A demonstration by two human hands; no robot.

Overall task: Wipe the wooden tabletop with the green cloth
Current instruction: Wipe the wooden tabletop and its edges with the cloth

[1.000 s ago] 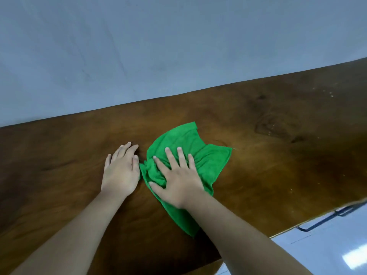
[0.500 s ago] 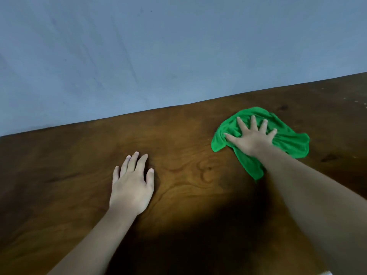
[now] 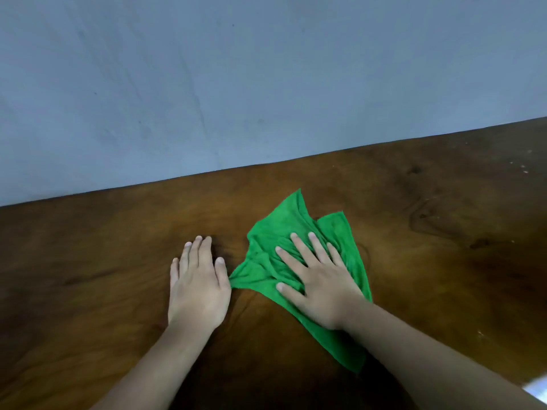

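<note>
The green cloth (image 3: 284, 229) lies crumpled on the dark wooden tabletop (image 3: 429, 238), near its middle. My right hand (image 3: 319, 279) presses flat on the cloth with fingers spread, covering its centre. My left hand (image 3: 198, 285) rests palm down on the bare wood just left of the cloth, its thumb side touching the cloth's left corner. A tail of the cloth runs back under my right forearm.
A plain blue-grey wall (image 3: 236, 84) rises along the table's far edge. Small pale specks (image 3: 522, 168) dot the wood at the far right. A bright patch of floor (image 3: 537, 390) shows past the near edge at the bottom right.
My right hand has slid the cloth back leftward from the far right until it meets my left hand. The left hand stays flat on the wood.
</note>
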